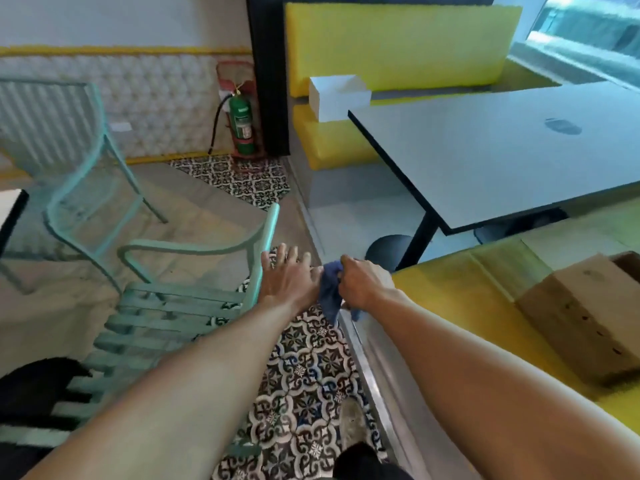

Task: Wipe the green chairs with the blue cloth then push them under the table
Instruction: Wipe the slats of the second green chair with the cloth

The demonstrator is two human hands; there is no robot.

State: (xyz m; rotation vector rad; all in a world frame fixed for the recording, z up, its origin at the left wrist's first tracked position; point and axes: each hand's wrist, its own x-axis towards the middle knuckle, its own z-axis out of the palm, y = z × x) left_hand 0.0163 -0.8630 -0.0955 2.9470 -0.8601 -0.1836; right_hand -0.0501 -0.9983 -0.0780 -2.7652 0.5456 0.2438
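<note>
Blue cloth (330,292) bunched in right hand (363,285), touching left hand (289,275).

Patterned floor tiles (304,368), yellow bench (398,46), perhaps a window (588,29).

A single wide-angle view is taken from the person's head, directed forward and steeply down along both outstretched forearms. The patterned tile floor (304,368) is seen close beneath, while the grey rectangular table (502,161) and yellow padded bench (398,46) are seen farther ahead, right.
</note>
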